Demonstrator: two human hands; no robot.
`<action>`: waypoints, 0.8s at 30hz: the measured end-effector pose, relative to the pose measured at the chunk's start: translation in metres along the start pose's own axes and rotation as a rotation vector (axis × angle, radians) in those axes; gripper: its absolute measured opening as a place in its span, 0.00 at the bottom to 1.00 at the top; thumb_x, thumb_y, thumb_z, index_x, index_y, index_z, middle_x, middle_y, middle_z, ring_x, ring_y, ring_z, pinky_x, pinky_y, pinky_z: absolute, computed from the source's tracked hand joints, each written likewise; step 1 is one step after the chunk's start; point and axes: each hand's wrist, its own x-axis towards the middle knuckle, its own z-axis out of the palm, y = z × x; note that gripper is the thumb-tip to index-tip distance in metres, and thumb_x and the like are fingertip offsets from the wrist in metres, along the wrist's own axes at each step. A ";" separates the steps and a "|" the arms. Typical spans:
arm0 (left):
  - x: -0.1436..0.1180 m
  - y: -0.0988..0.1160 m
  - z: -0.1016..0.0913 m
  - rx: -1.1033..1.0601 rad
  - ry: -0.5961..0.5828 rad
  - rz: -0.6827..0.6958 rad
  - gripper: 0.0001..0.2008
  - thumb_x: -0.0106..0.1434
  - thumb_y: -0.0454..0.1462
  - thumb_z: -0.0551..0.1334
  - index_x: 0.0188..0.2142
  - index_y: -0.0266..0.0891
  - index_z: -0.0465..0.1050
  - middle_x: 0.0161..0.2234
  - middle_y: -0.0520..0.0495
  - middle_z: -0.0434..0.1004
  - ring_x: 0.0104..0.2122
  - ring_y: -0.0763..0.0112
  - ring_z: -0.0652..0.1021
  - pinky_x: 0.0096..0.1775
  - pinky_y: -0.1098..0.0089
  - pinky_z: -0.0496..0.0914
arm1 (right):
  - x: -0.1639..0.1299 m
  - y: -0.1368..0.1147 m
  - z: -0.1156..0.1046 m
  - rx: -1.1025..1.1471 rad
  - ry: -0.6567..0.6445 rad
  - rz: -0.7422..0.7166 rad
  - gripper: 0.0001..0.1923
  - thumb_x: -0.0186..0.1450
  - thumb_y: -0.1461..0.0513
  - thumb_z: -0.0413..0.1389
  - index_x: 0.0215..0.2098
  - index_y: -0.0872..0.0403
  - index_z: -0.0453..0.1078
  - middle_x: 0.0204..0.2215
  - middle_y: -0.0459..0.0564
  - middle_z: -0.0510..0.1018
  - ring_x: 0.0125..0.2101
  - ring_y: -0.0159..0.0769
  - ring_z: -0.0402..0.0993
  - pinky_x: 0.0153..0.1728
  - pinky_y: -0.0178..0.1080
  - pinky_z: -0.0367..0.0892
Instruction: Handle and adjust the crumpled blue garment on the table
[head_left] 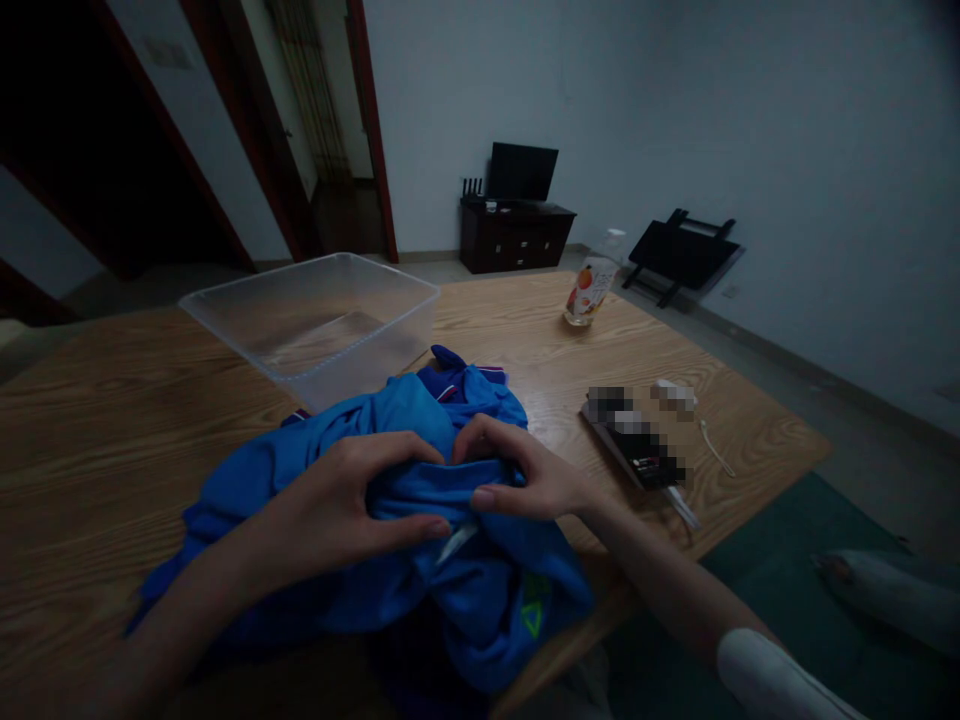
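Note:
A crumpled blue garment (390,560) with a red-and-white trimmed collar and a green triangle logo lies on the wooden table (112,400) in front of me. My left hand (345,500) pinches a fold of the blue cloth near its middle, thumb below and fingers above. My right hand (517,475) grips the same bunched fold from the right, fingertips nearly touching the left hand's. A small white tag shows just under the thumbs.
A clear plastic bin (322,320) stands just behind the garment. A juice pouch (590,290) is at the table's far edge. Dark flat items and a white cable (645,440) lie to the right. Beyond are a dark cabinet with a screen (517,215) and a folded table (682,255).

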 end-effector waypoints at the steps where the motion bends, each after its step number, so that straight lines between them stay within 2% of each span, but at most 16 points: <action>1: -0.004 0.000 -0.002 0.042 -0.005 0.004 0.21 0.61 0.50 0.72 0.51 0.48 0.76 0.43 0.52 0.83 0.40 0.66 0.82 0.40 0.71 0.75 | -0.001 -0.002 -0.003 -0.064 -0.019 -0.008 0.22 0.65 0.51 0.66 0.51 0.52 0.69 0.43 0.48 0.77 0.40 0.36 0.74 0.41 0.37 0.70; 4: -0.017 -0.004 -0.009 0.170 0.007 0.030 0.24 0.60 0.49 0.73 0.54 0.50 0.75 0.47 0.51 0.83 0.43 0.62 0.82 0.42 0.69 0.76 | -0.008 -0.011 -0.011 -0.291 -0.053 -0.024 0.24 0.64 0.53 0.67 0.54 0.52 0.69 0.43 0.49 0.79 0.40 0.38 0.75 0.41 0.38 0.70; 8: -0.033 -0.009 -0.018 0.240 0.066 0.094 0.17 0.62 0.41 0.69 0.51 0.50 0.76 0.47 0.50 0.83 0.44 0.60 0.82 0.43 0.68 0.76 | -0.025 -0.028 -0.017 -0.553 -0.081 -0.083 0.19 0.65 0.61 0.64 0.53 0.53 0.70 0.43 0.53 0.78 0.44 0.42 0.74 0.47 0.43 0.69; 11: -0.036 -0.003 -0.023 0.289 0.063 0.118 0.13 0.62 0.35 0.64 0.46 0.49 0.76 0.42 0.52 0.82 0.42 0.62 0.81 0.42 0.68 0.75 | -0.036 -0.036 -0.014 -0.655 -0.061 -0.082 0.16 0.65 0.68 0.60 0.50 0.52 0.69 0.43 0.54 0.77 0.46 0.43 0.72 0.49 0.45 0.69; 14: -0.031 0.013 -0.022 0.361 0.113 0.147 0.11 0.59 0.30 0.60 0.39 0.46 0.74 0.37 0.52 0.81 0.41 0.62 0.80 0.44 0.66 0.76 | -0.042 -0.035 -0.005 -0.709 0.079 -0.160 0.11 0.66 0.69 0.56 0.45 0.51 0.68 0.41 0.53 0.77 0.44 0.41 0.72 0.46 0.45 0.70; 17: -0.024 0.033 -0.018 0.401 0.169 0.214 0.08 0.60 0.30 0.59 0.35 0.45 0.73 0.34 0.50 0.79 0.39 0.62 0.80 0.46 0.63 0.77 | -0.045 -0.025 0.008 -0.707 0.252 -0.290 0.04 0.68 0.65 0.55 0.36 0.49 0.67 0.35 0.51 0.76 0.37 0.41 0.73 0.40 0.45 0.71; 20: -0.021 0.046 -0.015 0.414 0.256 0.269 0.05 0.66 0.35 0.59 0.33 0.45 0.73 0.31 0.50 0.78 0.36 0.64 0.80 0.51 0.60 0.78 | -0.047 -0.011 0.020 -0.680 0.402 -0.301 0.09 0.70 0.61 0.54 0.31 0.48 0.65 0.27 0.49 0.72 0.30 0.40 0.71 0.35 0.45 0.71; 24: -0.023 0.044 -0.009 0.488 0.397 0.282 0.07 0.69 0.41 0.61 0.34 0.46 0.74 0.31 0.51 0.79 0.34 0.65 0.81 0.55 0.56 0.79 | -0.045 -0.002 0.031 -0.625 0.588 -0.324 0.11 0.71 0.58 0.54 0.28 0.47 0.64 0.23 0.48 0.72 0.26 0.40 0.73 0.33 0.45 0.72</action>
